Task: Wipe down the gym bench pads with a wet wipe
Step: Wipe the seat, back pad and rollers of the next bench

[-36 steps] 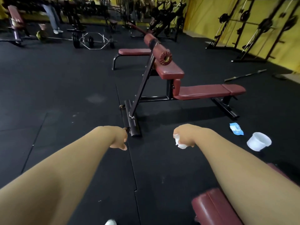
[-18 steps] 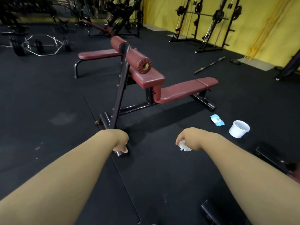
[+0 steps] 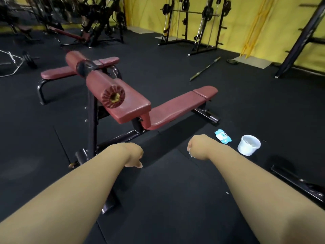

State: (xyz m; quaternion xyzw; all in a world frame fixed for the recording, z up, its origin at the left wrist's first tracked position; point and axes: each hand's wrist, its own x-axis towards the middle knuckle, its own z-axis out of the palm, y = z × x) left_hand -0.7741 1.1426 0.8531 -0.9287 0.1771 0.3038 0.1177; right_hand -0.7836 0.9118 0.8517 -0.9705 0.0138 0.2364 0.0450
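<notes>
A dark red gym bench stands ahead of me, with a long flat pad (image 3: 177, 106), a raised seat pad (image 3: 133, 106) and a roller pad (image 3: 98, 83) on a black post. My right hand (image 3: 199, 149) hangs over the floor in front of the bench and grips a crumpled white wet wipe (image 3: 190, 154), of which only a sliver shows under the fingers. My left hand (image 3: 133, 156) hangs beside it with fingers curled and holds nothing. Both hands are short of the pads and touch none of them.
A blue wipe packet (image 3: 223, 136) and a white tub (image 3: 248, 144) lie on the black rubber floor to the right. A second red bench (image 3: 58, 72) stands behind. A barbell (image 3: 204, 68) lies on the floor; racks (image 3: 193, 23) line the yellow wall. A black frame foot (image 3: 297, 182) sits at right.
I have come closer to the bench, which looms larger and more central. Both hands keep the same posture; less of the wipe shows under my right fingers.
</notes>
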